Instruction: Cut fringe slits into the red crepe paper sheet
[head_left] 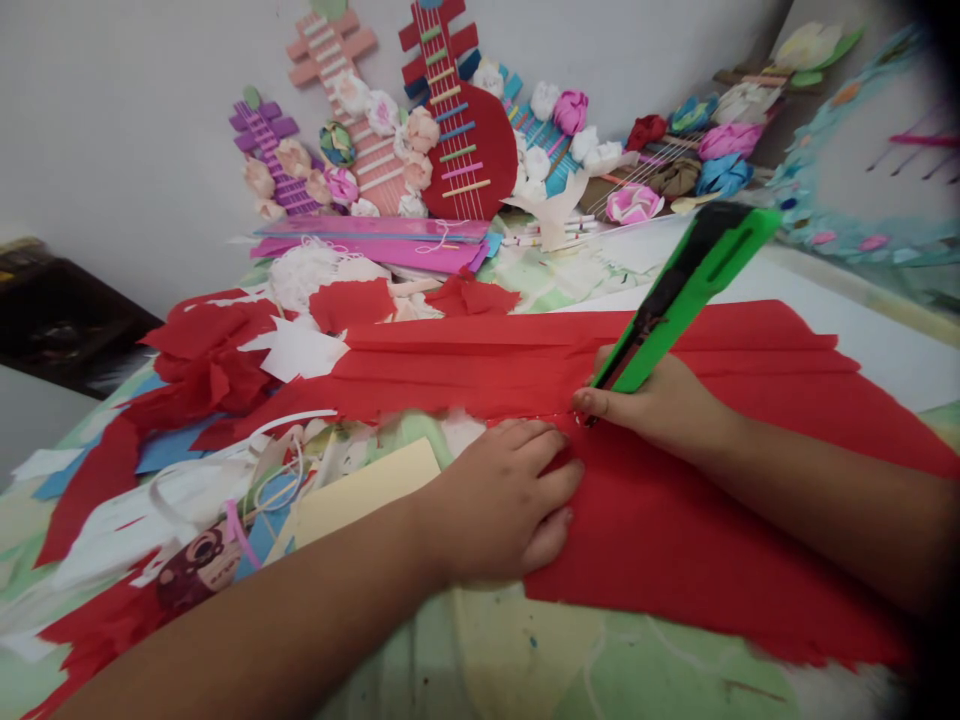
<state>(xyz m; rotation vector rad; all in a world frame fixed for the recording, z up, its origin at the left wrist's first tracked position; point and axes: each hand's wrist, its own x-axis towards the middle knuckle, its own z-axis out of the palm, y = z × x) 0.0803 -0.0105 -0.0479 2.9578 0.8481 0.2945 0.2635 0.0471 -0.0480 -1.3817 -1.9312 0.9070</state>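
Note:
A wide red sheet of crepe paper (735, 500) lies across the table, with a ragged gap running in from its left side to near the blade. My right hand (660, 405) is closed around a green and black utility knife (671, 300). The knife slants up and to the right, its lower end down at the paper; my fingers partly hide the tip. My left hand (510, 495) rests palm down on the sheet's lower flap, just left of the knife. Its fingers lie on the paper and grip nothing.
Torn red paper scraps (214, 350) and white scraps clutter the left, beside a cream card (367, 495). White string (319, 270) sits behind the sheet. Decorated toy guitars, including a red one (476, 150), lean on the back wall among paper flowers (634, 203).

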